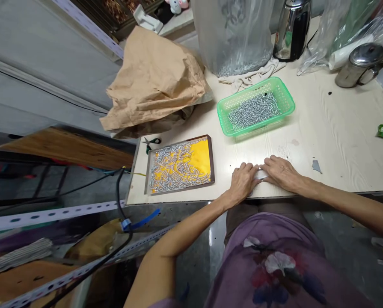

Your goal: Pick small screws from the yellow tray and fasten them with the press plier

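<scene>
Both hands are close together at the front edge of the pale table. My left hand [243, 180] has its fingers curled round one end of a small whitish piece [261, 174]. My right hand [279, 173] closes on the other end of that piece. Most of the piece is hidden under the fingers. Left of the hands lies a shallow tray [212, 164] with a yellow bottom and many small metal pins [173, 169]. Beyond the hands stands a green basket [222, 117] holding a layer of similar metal pins [255, 110].
A brown paper bag [155, 81] and green-handled scissors [149, 143] are at the left. Farther back stand a large plastic bag [233, 38], a kettle [292, 32] and a lidded metal jug [358, 66]. A grey scrap [316, 166] lies right of the hands.
</scene>
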`<action>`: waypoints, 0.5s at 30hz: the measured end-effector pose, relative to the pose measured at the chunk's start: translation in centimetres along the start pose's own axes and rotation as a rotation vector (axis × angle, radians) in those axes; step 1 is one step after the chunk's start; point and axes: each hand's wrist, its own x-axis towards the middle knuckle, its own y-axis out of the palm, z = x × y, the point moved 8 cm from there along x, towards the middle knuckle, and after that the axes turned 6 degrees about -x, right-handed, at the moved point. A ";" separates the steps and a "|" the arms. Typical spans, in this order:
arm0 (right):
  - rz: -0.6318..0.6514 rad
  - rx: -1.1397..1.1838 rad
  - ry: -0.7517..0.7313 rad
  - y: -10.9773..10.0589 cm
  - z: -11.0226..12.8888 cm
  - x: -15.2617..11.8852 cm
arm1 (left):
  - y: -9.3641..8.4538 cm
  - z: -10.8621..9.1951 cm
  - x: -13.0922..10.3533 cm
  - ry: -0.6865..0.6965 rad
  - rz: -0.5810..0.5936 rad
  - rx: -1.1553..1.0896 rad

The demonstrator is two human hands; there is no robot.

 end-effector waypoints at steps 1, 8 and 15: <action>-0.010 -0.004 -0.012 -0.2 -0.3 0.1 | 0.0 0.0 -0.2 -0.002 -0.046 -0.012; -0.019 0.070 -0.088 0.2 -2.7 1.3 | 3.3 -3.2 -4.0 0.186 -0.275 -0.099; -0.028 -0.084 0.069 -0.8 -2.8 4.5 | 4.3 -4.6 -4.6 0.247 -0.232 -0.179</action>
